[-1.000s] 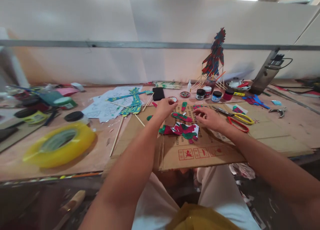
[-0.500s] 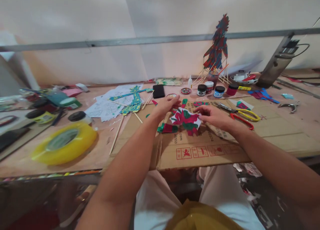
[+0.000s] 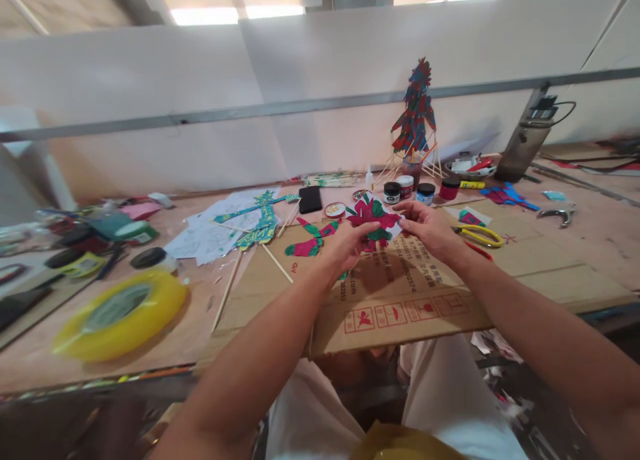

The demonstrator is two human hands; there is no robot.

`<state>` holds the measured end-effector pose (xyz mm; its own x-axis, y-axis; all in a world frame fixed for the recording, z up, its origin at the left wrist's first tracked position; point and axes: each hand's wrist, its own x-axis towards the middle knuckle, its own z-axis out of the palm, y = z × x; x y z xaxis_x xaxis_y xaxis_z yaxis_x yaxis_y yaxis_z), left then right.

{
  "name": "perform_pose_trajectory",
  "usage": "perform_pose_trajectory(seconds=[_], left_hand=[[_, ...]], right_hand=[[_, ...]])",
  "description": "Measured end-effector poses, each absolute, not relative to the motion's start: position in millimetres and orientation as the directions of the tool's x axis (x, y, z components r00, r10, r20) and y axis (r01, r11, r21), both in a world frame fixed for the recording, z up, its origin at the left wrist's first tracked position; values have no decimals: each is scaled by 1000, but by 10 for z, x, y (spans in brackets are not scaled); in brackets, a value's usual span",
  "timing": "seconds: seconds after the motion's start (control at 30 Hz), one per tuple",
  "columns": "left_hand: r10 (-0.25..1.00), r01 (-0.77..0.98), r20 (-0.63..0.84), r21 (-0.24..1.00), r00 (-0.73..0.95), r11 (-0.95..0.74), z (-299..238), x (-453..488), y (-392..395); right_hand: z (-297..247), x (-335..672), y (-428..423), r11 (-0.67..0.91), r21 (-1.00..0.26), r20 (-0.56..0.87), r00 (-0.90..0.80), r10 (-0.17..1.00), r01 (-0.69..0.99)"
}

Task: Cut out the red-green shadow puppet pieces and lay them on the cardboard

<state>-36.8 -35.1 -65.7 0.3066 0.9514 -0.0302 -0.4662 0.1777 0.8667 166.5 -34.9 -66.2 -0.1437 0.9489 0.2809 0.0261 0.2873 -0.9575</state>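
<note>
Fingers: both hands pinch the painted paper cutout (image 3: 374,219), left hand (image 3: 350,244) at its lower-left edge, right hand (image 3: 431,228) at its right edge.
Cutout: held up above the cardboard sheet (image 3: 400,293) on the worktop (image 3: 190,327).
Handling: probably light, thin, floppy, easily torn; best gripped at the edges.
Nearby: another painted piece (image 3: 310,239) lies left; scissors (image 3: 477,234) right.
</note>
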Motion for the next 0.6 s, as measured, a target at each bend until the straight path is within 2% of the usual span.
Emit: perform_pose_trajectory(seconds=[0.17,0.27,0.33,0.43,0.47,0.6], left_hand=[[971,-495,-80,850,224,183,-661,-408,-301],[986,-534,-114,830,125,164,-654,-499,-203],[989,-553,-132,821,59,142,-645,-559,-151],[988,-565,-155,816,-5,125,-630,-619,-107],[987,-568,-160,814,-19,121,-623,-628,-99],[985,-573,-171,811,-37,119,-594,-619,-98]], right_hand=[[-644,1703,-339,406,-909,399,-76,914,101],[-643,1912,-356,463,-815,496,5,869,349],[-677,2159,-410,416,-701,507,-4,862,579],[-795,2605,-552,252,-391,466,-46,884,885],[-843,2743,-605,185,-275,428,-51,902,943],[-973,3083,-745,54,-81,215,-35,976,995]])
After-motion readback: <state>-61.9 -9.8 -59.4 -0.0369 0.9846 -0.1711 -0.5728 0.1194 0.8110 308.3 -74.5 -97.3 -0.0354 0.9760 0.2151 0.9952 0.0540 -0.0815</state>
